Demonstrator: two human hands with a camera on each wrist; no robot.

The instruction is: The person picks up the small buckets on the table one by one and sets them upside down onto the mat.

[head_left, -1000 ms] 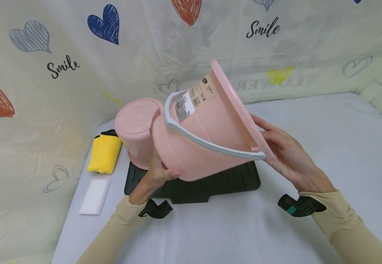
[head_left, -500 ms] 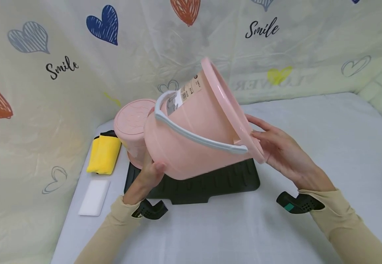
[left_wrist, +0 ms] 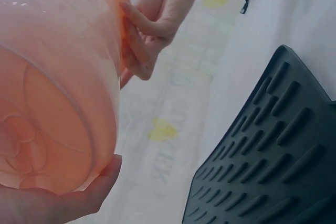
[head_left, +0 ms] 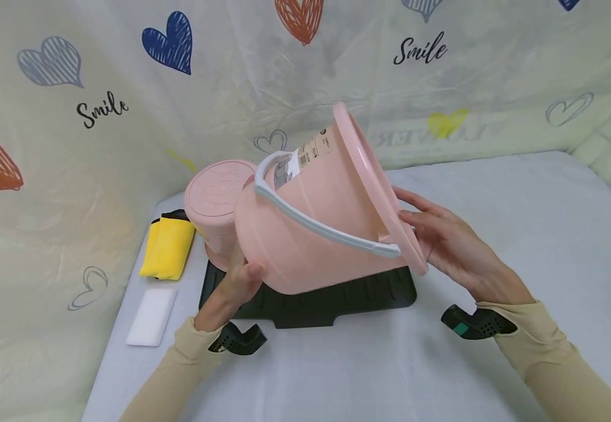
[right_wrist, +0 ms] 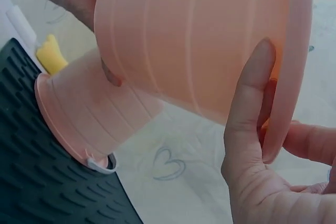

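A pink plastic bucket (head_left: 305,252) is held tilted above the dark mat, its mouth toward the right and its base toward the left. Its pale grey handle (head_left: 326,231) lies along the near side, and a paper label (head_left: 312,151) shows on the upper wall. My left hand (head_left: 234,290) grips the base end, thumb in front and most fingers hidden behind. At the rim, my right hand (head_left: 450,252) pinches the edge, with a finger along the outer wall in the right wrist view. Behind the base, a second pink bucket (head_left: 218,187) stands upside down.
Under the held bucket lies a ribbed black mat (head_left: 305,310), with the second bucket on its left part. A folded yellow cloth (head_left: 168,249) and a flat white block (head_left: 151,316) lie at the left table edge. A patterned curtain (head_left: 337,70) hangs behind.
The held bucket has shifted slightly left and rolled so that its label faces more upward and away. The left hand moved slightly left with it; the right hand stayed at the rim.
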